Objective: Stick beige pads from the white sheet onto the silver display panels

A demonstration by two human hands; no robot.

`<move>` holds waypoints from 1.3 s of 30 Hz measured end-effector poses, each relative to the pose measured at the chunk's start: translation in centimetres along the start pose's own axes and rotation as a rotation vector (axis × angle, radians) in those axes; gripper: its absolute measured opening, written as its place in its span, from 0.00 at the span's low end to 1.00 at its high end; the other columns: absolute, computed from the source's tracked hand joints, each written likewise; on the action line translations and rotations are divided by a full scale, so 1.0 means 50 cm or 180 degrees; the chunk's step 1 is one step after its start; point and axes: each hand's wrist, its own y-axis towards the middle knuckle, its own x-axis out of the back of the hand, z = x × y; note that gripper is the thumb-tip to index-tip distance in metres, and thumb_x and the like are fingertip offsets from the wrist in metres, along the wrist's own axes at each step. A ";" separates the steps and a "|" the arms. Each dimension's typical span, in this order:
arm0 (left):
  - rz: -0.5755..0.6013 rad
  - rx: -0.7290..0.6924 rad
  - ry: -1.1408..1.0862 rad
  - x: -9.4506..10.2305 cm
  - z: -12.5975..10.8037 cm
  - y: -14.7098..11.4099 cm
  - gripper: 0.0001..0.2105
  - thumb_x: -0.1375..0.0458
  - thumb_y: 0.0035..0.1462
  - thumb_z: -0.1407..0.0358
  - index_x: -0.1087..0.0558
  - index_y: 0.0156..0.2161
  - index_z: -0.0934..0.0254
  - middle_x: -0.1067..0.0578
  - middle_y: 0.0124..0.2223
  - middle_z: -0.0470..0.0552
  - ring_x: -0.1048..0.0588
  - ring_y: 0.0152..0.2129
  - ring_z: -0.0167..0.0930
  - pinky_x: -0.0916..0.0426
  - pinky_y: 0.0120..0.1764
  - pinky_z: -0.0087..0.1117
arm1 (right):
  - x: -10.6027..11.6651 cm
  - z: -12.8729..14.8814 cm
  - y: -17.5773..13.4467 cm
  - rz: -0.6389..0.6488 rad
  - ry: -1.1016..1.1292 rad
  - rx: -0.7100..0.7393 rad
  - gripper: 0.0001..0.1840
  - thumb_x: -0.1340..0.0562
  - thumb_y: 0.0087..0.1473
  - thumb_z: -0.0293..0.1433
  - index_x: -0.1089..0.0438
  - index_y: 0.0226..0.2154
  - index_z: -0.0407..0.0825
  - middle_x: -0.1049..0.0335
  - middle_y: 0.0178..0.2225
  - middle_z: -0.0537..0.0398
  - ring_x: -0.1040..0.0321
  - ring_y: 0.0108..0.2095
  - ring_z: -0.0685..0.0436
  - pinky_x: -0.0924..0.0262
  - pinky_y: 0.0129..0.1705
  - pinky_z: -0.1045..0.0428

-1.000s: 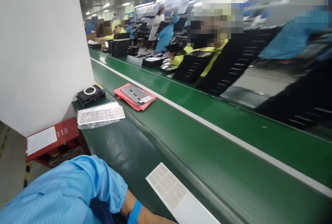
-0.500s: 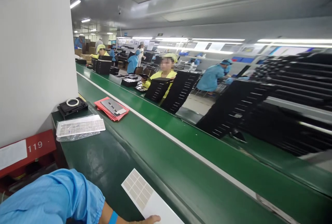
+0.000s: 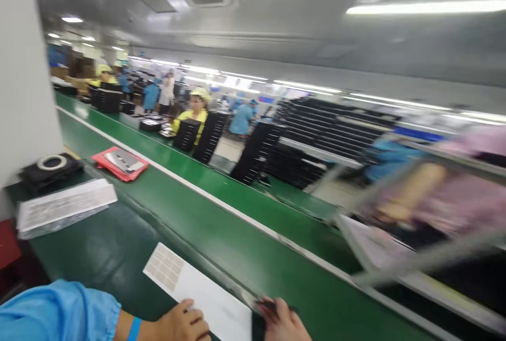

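A white sheet (image 3: 215,299) with a grid of beige rectangular stickers at its far left end lies at the front of the dark green bench. My left hand (image 3: 184,324), in a blue sleeve with a blue wristband, rests with curled fingers on the sheet's near edge, gripping it. At the sheet's right end my right hand (image 3: 288,325) is closed, thumb against fingers, on a dark thin piece (image 3: 271,307). Motion blur and the fingers hide most of that piece. A black strip (image 3: 258,326) shows between the sheet and my right hand.
Left on the bench lie sticker sheets in a clear bag (image 3: 67,206) and a black fixture with a white ring (image 3: 52,163). Red sheets with a grey piece (image 3: 120,164) lie by the green conveyor (image 3: 221,214). Black tray stacks (image 3: 253,151) and co-workers are beyond; a blurred metal frame (image 3: 427,256) stands right.
The view has swung to the right. My right hand has come into view with the dark piece. The left hand's fingers now curl at the sheet's near edge.
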 end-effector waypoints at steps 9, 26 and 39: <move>0.0375 0.0377 -0.0690 0.036 0.032 -0.007 0.14 0.44 0.72 0.53 0.28 0.52 0.61 0.22 0.54 0.53 0.27 0.55 0.39 0.47 0.67 0.48 | -0.038 -0.026 0.013 -0.0119 0.0330 0.0026 0.31 0.25 0.53 0.51 0.33 0.38 0.43 0.27 0.36 0.49 0.31 0.29 0.50 0.32 0.30 0.57; -0.0613 0.0074 -0.0339 0.025 0.089 0.025 0.20 0.54 0.75 0.65 0.17 0.48 0.63 0.17 0.53 0.56 0.22 0.54 0.42 0.42 0.66 0.51 | -0.104 0.015 0.037 -0.0033 0.0512 0.0029 0.18 0.36 0.73 0.41 0.31 0.40 0.41 0.30 0.34 0.54 0.34 0.29 0.53 0.34 0.32 0.58; -0.0737 -0.0340 0.0056 -0.015 0.122 0.022 0.18 0.48 0.70 0.63 0.19 0.54 0.65 0.19 0.58 0.62 0.20 0.53 0.49 0.41 0.63 0.57 | -0.110 0.026 0.044 -0.0049 0.0509 0.0004 0.16 0.38 0.74 0.39 0.31 0.42 0.41 0.31 0.34 0.54 0.35 0.28 0.54 0.35 0.31 0.58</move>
